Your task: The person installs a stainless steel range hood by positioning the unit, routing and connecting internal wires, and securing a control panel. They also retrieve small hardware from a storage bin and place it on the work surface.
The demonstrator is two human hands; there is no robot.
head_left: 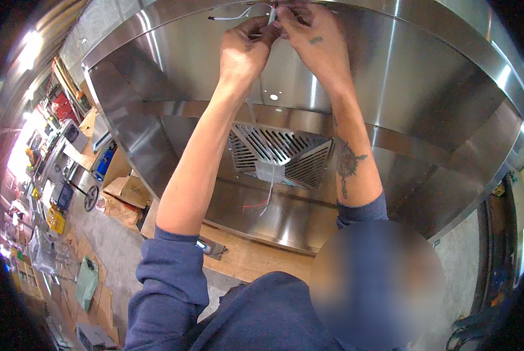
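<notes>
White cable (230,19) shows at the top of the view, its dark-tipped end pointing left beside our hands. Our left hand (245,50) has thumb and fingers brought together on a white length of it; our right hand (319,44) meets it there with bent fingers, though we cannot tell what those fingertips grip. Both our forearms reach up across the inside of a stainless-steel hood (186,70). Between them, lower down, sits a slotted metal vent cover (268,143), and in front of it hangs a thin lead (272,188) with a red wire (252,206) at its lower end. Nearer our body we see a wooden board (244,259) under the hood's near edge. Off to the left, on and above the concrete floor (119,257), are a brown paper bag (121,210), a black handwheel (90,198) and a yellow case (55,220).
</notes>
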